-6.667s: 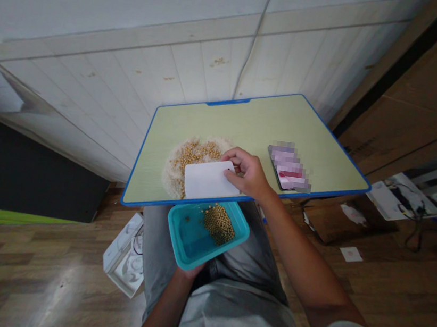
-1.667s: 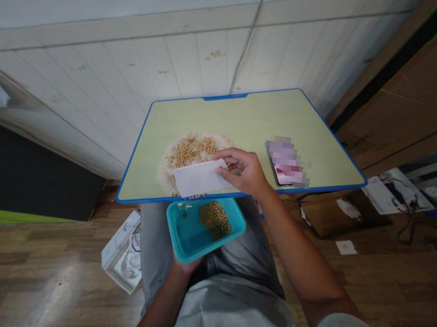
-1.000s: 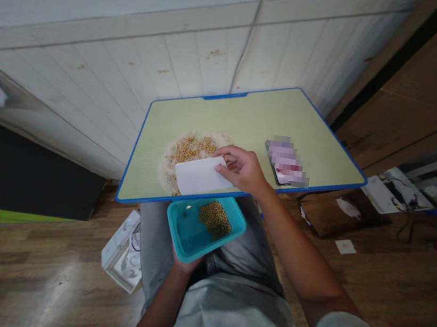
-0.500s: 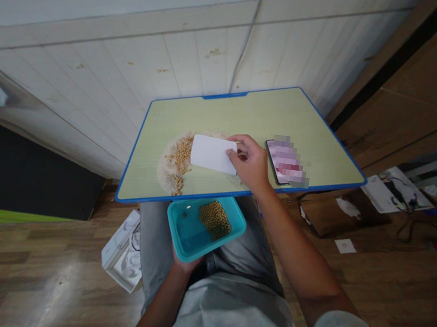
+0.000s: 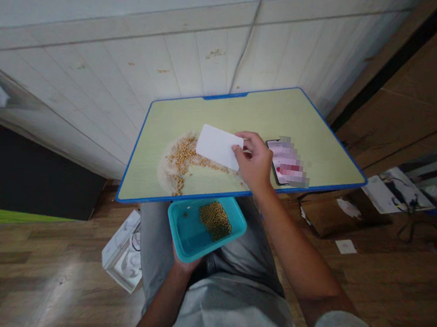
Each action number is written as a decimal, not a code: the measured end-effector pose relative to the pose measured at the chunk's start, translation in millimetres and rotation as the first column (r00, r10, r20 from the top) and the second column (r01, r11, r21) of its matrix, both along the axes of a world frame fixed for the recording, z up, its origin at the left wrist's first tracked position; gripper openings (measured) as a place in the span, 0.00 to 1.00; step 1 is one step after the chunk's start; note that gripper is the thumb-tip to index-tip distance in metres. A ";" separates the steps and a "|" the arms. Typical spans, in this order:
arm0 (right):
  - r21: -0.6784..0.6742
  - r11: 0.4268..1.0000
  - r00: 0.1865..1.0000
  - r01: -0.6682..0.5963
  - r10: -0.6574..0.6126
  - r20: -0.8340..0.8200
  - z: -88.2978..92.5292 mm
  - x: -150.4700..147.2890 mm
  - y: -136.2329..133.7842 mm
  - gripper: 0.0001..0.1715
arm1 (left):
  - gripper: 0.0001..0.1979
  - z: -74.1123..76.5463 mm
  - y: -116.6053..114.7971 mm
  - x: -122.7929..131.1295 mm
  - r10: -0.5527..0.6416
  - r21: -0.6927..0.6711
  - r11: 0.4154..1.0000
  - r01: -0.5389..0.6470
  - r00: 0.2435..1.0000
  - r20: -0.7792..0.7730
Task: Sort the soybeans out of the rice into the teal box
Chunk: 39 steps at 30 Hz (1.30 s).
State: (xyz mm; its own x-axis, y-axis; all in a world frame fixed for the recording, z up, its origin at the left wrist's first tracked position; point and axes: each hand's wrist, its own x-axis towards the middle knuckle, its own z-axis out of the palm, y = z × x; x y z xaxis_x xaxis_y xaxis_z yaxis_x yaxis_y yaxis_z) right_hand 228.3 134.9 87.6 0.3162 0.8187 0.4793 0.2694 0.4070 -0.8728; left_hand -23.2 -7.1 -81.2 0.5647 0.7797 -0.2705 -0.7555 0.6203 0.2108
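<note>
A white rectangular card (image 5: 217, 146) is pinched at its right end between the thumb and fingers of my right hand (image 5: 254, 160). It is tilted above the table, over part of a spread of yellow soybeans (image 5: 183, 154). Pale fine grains (image 5: 166, 171), like rice, lie around the beans' left side. My left hand (image 5: 186, 262) grips a teal plastic tub (image 5: 181, 233) from below, just under the table's front edge; its fingers are mostly hidden beneath the tub. Inside, a heap of soybeans (image 5: 215, 220) rests toward the right.
The light-green folding table (image 5: 281, 113) has a blue rim and stands against the white wall. A phone (image 5: 283, 161), partly pixelated, lies right of my right hand. On the floor are an open white box (image 5: 125, 258) at left and a cardboard box (image 5: 328, 215) at right.
My right hand has moved the card up and slightly right, away from the table's front edge. A strip of beans now shows below it. The tub has hardly moved.
</note>
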 end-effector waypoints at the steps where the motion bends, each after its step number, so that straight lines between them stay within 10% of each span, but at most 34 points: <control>1: -0.006 1.000 1.000 -0.014 0.014 -0.001 0.0 -0.2 0.1 0.14 | 0.42 -1.0 0.1 -1.0 -0.004 0.004 1.000 0.004 1.000 0.002; 12: 0.044 0.999 0.994 -0.005 0.010 -0.110 1.8 2.0 -2.6 0.11 | 0.45 25.0 2.3 5.3 -0.049 0.061 0.997 0.046 0.998 0.048; 24: -0.039 0.949 0.944 -0.313 0.306 -0.126 3.3 5.8 0.0 0.13 | 0.45 25.4 4.3 8.6 -0.017 0.027 0.999 0.017 1.000 0.002; 39: -0.028 0.953 0.941 -0.301 0.292 -0.172 7.5 6.1 -4.0 0.11 | 0.42 31.0 3.4 10.3 -0.013 0.029 0.999 0.014 1.000 -0.015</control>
State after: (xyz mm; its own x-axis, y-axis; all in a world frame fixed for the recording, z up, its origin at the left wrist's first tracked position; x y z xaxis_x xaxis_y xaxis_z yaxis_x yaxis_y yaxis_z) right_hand 234.4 130.9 95.1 0.1262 0.9102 0.3944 -0.0051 0.3982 -0.9173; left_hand -12.9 -3.7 -50.2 0.5712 0.7798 -0.2564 -0.7437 0.6238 0.2404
